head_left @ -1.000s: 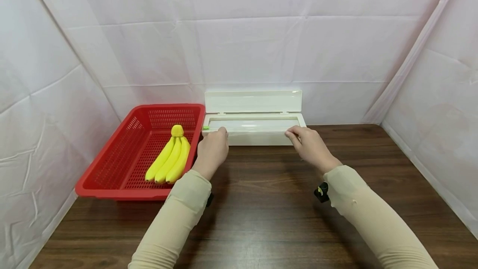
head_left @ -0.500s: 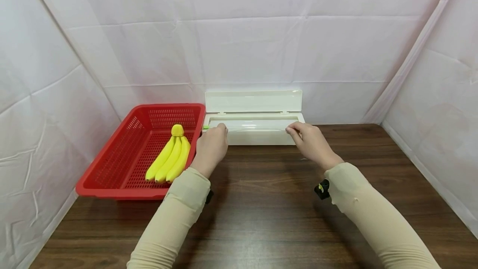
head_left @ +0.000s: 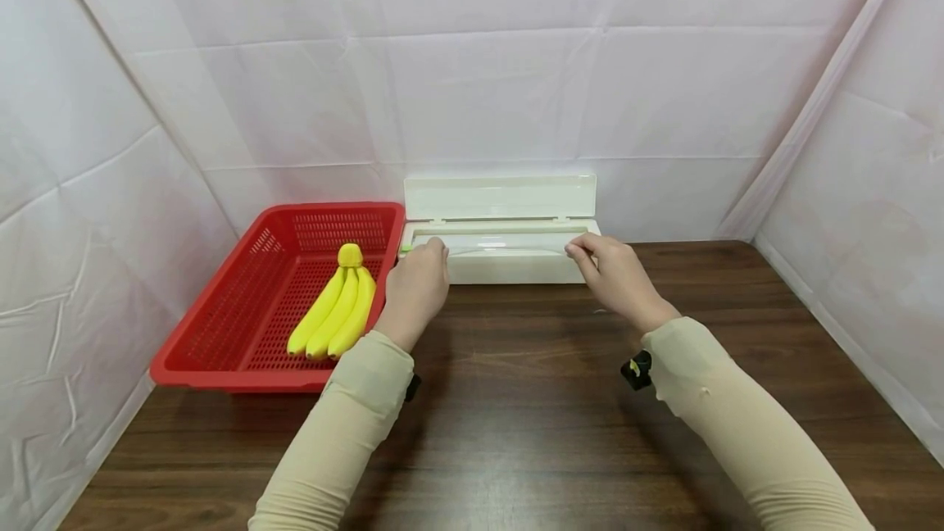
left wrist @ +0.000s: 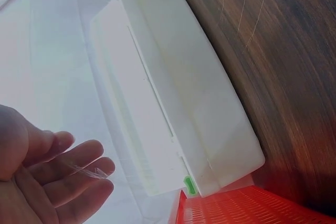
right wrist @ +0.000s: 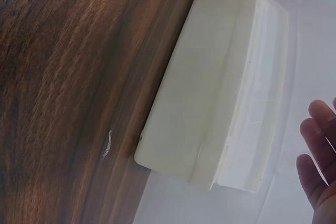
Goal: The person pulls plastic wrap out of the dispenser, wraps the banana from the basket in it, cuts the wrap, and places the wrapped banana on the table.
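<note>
A white cling film dispenser (head_left: 516, 271) stands at the back of the table, its hinged lid (head_left: 501, 197) raised. Clear cling film (left wrist: 58, 72) stretches above its front between my two hands; its edge shows in the head view as a thin, slightly bowed line. My left hand (head_left: 417, 285) pinches the film's left end, and a crumpled bit of it lies across the fingers in the left wrist view. At the other end my right hand (head_left: 614, 275) pinches the film between thumb and forefinger. The green slider (left wrist: 190, 185) sits at the dispenser's left end.
A red perforated basket (head_left: 221, 379) stands against the dispenser's left side, with a bunch of yellow bananas (head_left: 335, 314) in it. A small clear scrap (right wrist: 107, 145) lies on the wooden table (head_left: 516, 400). White cloth walls (head_left: 472, 97) enclose the back and sides.
Both hands have risen slightly, away from the dispenser's front edge, with the film between them. The film's edge now bows upward more. Basket and bananas stay put.
</note>
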`<state>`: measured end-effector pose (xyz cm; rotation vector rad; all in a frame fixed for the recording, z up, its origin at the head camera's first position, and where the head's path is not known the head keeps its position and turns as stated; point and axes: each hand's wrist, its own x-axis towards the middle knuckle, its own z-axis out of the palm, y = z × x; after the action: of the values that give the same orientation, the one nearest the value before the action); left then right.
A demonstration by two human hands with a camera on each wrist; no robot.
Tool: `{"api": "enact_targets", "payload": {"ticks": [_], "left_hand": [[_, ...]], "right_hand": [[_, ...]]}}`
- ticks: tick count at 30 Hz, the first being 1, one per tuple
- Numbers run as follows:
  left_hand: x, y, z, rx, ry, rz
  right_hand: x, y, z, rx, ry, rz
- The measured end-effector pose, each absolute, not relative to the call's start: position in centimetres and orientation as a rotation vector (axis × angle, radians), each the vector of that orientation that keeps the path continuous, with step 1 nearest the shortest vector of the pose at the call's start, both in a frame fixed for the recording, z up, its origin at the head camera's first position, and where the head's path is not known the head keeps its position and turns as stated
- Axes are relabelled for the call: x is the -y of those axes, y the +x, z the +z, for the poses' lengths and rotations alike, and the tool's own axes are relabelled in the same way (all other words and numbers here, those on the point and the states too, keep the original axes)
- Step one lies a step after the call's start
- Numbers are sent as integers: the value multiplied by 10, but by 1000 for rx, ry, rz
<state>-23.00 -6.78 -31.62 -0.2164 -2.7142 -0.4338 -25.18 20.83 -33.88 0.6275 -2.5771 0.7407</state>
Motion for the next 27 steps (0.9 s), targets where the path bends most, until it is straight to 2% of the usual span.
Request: {"api": "enact_targets", "payload": {"ticks": [11, 27], "left_hand": [[69, -230, -321, 2518, -308, -352], [71, -231, -323, 2457, -407, -537]], "right_hand": [[-206, -250, -336, 2512, 615, 729], [-204, -249, -338, 2411, 600, 783]]}}
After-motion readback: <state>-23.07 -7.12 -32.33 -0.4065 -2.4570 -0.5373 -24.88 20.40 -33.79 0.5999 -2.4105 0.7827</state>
